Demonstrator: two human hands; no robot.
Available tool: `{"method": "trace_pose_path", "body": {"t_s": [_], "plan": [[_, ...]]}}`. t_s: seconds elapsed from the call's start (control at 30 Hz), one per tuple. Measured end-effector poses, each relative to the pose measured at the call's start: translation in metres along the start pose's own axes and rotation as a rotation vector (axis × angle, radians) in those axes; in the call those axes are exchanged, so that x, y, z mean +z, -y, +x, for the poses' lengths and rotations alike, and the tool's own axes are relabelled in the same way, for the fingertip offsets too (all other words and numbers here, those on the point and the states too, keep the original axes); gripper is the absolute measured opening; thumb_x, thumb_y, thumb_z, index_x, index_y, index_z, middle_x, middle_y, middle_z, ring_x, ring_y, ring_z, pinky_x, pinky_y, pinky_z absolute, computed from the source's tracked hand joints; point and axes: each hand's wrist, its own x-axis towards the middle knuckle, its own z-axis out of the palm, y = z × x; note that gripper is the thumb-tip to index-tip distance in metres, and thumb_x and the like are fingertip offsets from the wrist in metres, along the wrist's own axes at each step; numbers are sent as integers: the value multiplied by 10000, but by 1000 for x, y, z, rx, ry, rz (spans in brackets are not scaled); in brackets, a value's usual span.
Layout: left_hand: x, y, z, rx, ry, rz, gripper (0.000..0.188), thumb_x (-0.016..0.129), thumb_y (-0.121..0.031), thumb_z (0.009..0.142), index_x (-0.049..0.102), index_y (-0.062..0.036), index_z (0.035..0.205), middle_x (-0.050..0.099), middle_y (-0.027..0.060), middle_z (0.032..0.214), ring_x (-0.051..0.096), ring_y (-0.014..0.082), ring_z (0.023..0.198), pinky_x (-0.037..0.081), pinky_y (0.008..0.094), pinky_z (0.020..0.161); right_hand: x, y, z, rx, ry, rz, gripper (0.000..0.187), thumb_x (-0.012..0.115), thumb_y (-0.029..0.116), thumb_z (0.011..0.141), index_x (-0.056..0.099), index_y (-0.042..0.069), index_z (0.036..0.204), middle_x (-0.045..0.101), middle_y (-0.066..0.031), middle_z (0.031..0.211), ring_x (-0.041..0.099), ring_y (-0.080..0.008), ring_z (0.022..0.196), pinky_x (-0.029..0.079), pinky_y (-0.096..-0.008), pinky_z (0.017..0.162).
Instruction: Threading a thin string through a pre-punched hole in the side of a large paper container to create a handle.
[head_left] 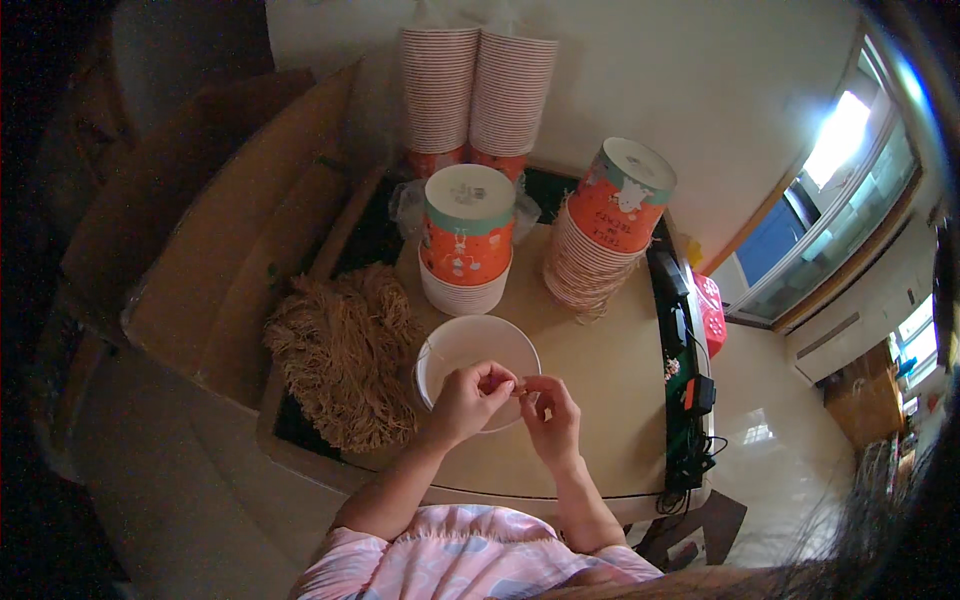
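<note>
My left hand [468,402] and my right hand [553,415] meet over the near side of an upright white paper tub [485,342]. The thumb and fingers of both are pinched together, fingertips almost touching. Whatever lies between them is too small to make out. Inside the tub, near its left wall, a thin pale strand shows faintly. Left of the tub lies a big heap of brown twine strands [345,360]. Just behind it, an orange and green printed tub [468,245] sits upside down on a white one.
Behind right leans a stack of tubs [595,255] with twine around its rims. Two tall wrapped stacks [440,90] stand against the wall. An open cardboard box [230,230] flanks the table's left side. Power strips and cables [690,420] line the right edge near a pink basket [709,312].
</note>
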Motion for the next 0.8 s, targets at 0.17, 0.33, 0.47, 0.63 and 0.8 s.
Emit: {"method": "trace_pose_path", "body": {"t_s": [0.17,0.33,0.47,0.63,0.8], "plan": [[-1,3,5,1,33,-30,80,596,-72,823,610,-2,859,660,75,786,636,129,730,499,260,682,-3,-17,0,21,-5,0,93,602,-12,815,580,20,899,633,-4,797,469,-21,590,366,-167,510],[0,11,14,-16,82,-23,74,589,-67,828,604,3,847,656,73,781,636,131,737,500,264,682,2,-14,2,20,-23,94,61,598,-10,823,589,25,872,631,3,769,489,-12,625,367,-164,524],[-1,11,17,-17,114,-26,88,574,-74,844,606,8,848,654,69,781,637,128,745,504,258,664,2,-11,4,15,-13,38,43,605,-15,820,599,18,847,592,-7,755,497,-38,639,388,-183,543],[-7,7,20,-148,135,-102,154,529,-114,895,626,5,908,662,68,812,634,113,743,494,229,611,5,-30,2,24,-86,62,41,623,-17,808,605,14,828,535,-13,721,487,-62,626,397,-200,535],[-7,11,15,-185,141,-226,193,524,-148,911,633,0,969,665,56,818,618,89,725,479,217,576,8,-27,2,-23,-153,1,47,639,-5,802,602,15,825,511,-5,703,470,-59,611,375,-193,520]]}}
